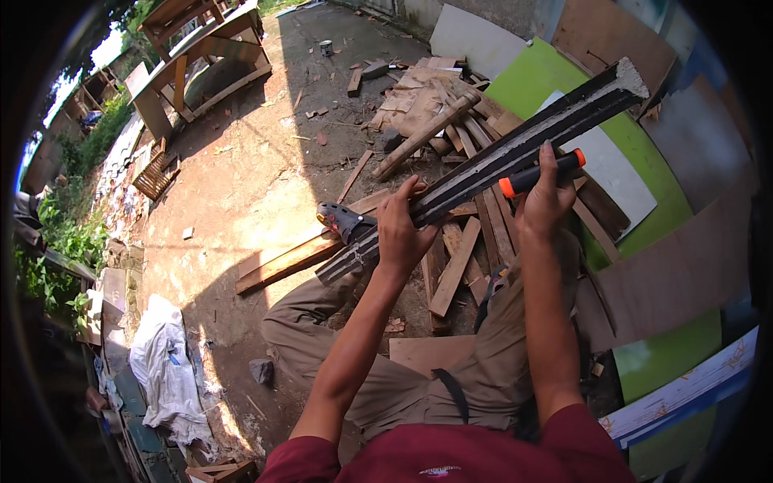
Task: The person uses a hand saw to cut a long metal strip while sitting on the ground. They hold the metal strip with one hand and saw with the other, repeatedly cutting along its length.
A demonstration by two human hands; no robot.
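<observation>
A long dark bar (483, 167) with pale grey, lengthwise grooves slants across my lap, its rough grey end up at the far right. My left hand (401, 229) is closed round its lower part. In my right hand (544, 201) is a black cylinder with orange ends (525, 179), gripped just under the bar. One right fingertip reaches up to the bar's edge; whether it presses on it, I cannot tell. The bar's lower end lies by my left knee, next to a dark clog (346, 221) on my foot.
Loose wooden planks (459, 270) lie heaped between and beyond my legs. Green and white boards (531, 76) lean at the right. A wooden bench frame (201, 60) stands far left, near a slatted crate (151, 171). A white sack (167, 362) lies at the near left.
</observation>
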